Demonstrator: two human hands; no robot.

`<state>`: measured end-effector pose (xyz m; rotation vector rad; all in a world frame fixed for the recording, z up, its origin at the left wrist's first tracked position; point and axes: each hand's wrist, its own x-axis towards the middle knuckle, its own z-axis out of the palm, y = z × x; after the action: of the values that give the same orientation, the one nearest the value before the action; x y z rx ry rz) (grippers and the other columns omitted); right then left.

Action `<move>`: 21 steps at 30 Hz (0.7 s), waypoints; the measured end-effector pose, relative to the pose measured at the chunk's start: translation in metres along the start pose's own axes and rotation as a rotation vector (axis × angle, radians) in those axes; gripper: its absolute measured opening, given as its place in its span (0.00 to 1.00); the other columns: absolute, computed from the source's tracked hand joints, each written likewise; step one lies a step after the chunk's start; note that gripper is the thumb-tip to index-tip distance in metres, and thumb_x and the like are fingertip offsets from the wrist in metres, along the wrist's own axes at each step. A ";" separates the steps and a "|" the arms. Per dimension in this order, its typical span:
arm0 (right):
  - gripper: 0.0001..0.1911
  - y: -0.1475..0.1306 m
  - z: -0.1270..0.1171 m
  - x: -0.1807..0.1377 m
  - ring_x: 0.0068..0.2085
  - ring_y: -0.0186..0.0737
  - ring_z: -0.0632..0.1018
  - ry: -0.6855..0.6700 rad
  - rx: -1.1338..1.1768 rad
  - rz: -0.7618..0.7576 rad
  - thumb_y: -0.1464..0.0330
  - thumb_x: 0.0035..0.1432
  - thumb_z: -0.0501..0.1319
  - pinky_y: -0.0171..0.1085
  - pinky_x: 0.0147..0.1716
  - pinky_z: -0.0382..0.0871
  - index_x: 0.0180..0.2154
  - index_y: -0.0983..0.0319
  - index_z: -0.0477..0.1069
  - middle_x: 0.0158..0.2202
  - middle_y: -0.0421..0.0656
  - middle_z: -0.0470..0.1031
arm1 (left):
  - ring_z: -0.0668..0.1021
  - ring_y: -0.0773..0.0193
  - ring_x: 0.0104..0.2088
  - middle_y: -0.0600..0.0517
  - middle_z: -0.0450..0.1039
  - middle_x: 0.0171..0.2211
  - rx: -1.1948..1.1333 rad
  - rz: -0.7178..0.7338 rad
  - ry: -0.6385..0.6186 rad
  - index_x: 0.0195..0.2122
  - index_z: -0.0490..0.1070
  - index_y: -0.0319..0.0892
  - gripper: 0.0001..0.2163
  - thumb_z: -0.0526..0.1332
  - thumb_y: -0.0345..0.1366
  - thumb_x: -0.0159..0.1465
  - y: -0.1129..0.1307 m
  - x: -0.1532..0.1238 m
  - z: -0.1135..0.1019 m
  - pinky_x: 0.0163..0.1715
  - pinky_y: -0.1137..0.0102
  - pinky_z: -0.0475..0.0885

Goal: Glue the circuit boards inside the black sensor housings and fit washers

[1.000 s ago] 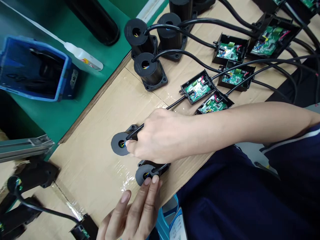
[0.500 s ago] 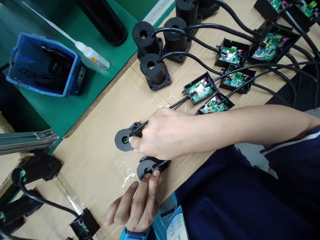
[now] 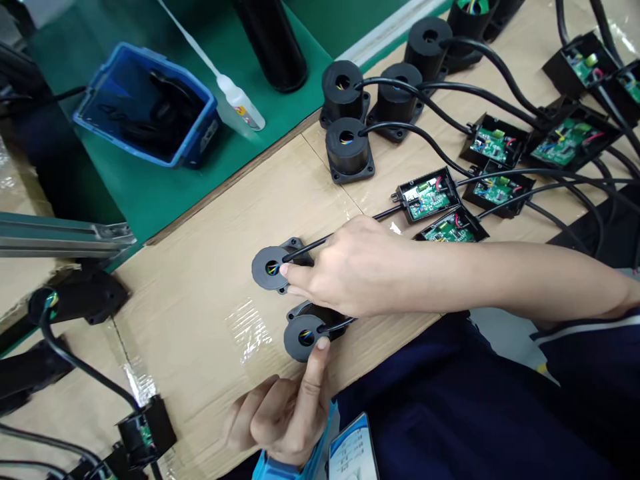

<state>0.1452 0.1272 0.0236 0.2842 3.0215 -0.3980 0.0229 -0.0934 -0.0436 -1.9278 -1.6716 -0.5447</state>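
Observation:
Two black cylindrical parts with flanged bases stand on the cardboard-covered table, each with coloured wires in its top hole and a black cable leaving it. My right hand (image 3: 350, 270) reaches across from the right and pinches the cable at the top hole of the farther cylinder (image 3: 270, 268). My left hand (image 3: 285, 413) is below, most fingers curled, with one extended fingertip pressing the top rim of the nearer cylinder (image 3: 301, 337) where its cable enters.
Several more cylinders (image 3: 347, 148) and open black boxes with green circuit boards (image 3: 427, 195) lie at the back right, joined by black cables. A blue bin (image 3: 150, 107) and a white glue bottle (image 3: 240, 107) sit on the green mat. More black parts lie at left.
The view has shifted, so everything sits further right in the picture. My left hand's fingers have curled in, leaving one fingertip on the nearer cylinder. My right hand keeps its pinch.

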 end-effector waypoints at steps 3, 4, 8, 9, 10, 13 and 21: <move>0.15 0.000 0.001 0.000 0.31 0.44 0.76 0.003 -0.007 0.008 0.68 0.72 0.53 0.40 0.27 0.55 0.53 0.62 0.74 0.28 0.44 0.75 | 0.67 0.66 0.29 0.55 0.57 0.29 0.027 -0.053 0.014 0.58 0.76 0.49 0.28 0.73 0.23 0.56 0.005 0.002 -0.001 0.31 0.67 0.62; 0.16 0.000 0.002 0.000 0.31 0.44 0.76 0.014 -0.006 0.006 0.67 0.72 0.52 0.40 0.26 0.54 0.54 0.61 0.74 0.30 0.45 0.77 | 0.68 0.65 0.31 0.54 0.58 0.29 0.031 -0.043 0.018 0.58 0.76 0.49 0.28 0.72 0.22 0.56 0.005 0.004 -0.001 0.33 0.66 0.63; 0.16 0.000 0.003 -0.003 0.32 0.44 0.78 0.014 -0.023 0.010 0.67 0.73 0.52 0.39 0.24 0.49 0.55 0.61 0.72 0.34 0.45 0.80 | 0.71 0.63 0.38 0.54 0.67 0.30 0.017 0.002 -0.008 0.51 0.80 0.51 0.22 0.71 0.21 0.58 0.001 0.010 -0.005 0.39 0.64 0.62; 0.16 0.000 0.002 -0.004 0.32 0.44 0.79 0.012 -0.032 0.009 0.67 0.72 0.53 0.39 0.24 0.48 0.56 0.61 0.72 0.34 0.45 0.80 | 0.72 0.63 0.39 0.54 0.69 0.30 -0.001 0.000 -0.018 0.49 0.80 0.51 0.20 0.71 0.21 0.59 0.000 0.011 -0.005 0.40 0.64 0.61; 0.16 -0.001 0.002 -0.005 0.32 0.44 0.79 0.011 -0.043 0.004 0.67 0.71 0.54 0.39 0.24 0.47 0.57 0.62 0.71 0.35 0.45 0.80 | 0.73 0.63 0.40 0.54 0.70 0.31 -0.027 -0.011 -0.024 0.47 0.81 0.50 0.19 0.70 0.21 0.59 -0.001 0.011 -0.005 0.41 0.64 0.61; 0.19 -0.004 0.000 -0.010 0.30 0.44 0.80 0.037 -0.082 0.003 0.69 0.70 0.55 0.39 0.23 0.47 0.59 0.63 0.69 0.35 0.45 0.81 | 0.74 0.63 0.42 0.54 0.69 0.31 -0.098 -0.073 0.010 0.45 0.81 0.49 0.16 0.69 0.22 0.61 -0.005 0.009 -0.002 0.42 0.65 0.63; 0.27 -0.007 0.004 -0.020 0.27 0.41 0.79 0.133 -0.212 -0.022 0.71 0.64 0.59 0.40 0.26 0.59 0.64 0.65 0.66 0.29 0.42 0.78 | 0.74 0.64 0.37 0.54 0.63 0.31 -0.071 -0.089 0.106 0.38 0.82 0.58 0.23 0.71 0.17 0.54 -0.014 0.010 0.011 0.35 0.68 0.69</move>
<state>0.1637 0.1158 0.0237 0.2723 3.1634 -0.0604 0.0106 -0.0774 -0.0442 -1.8462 -1.6968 -0.7364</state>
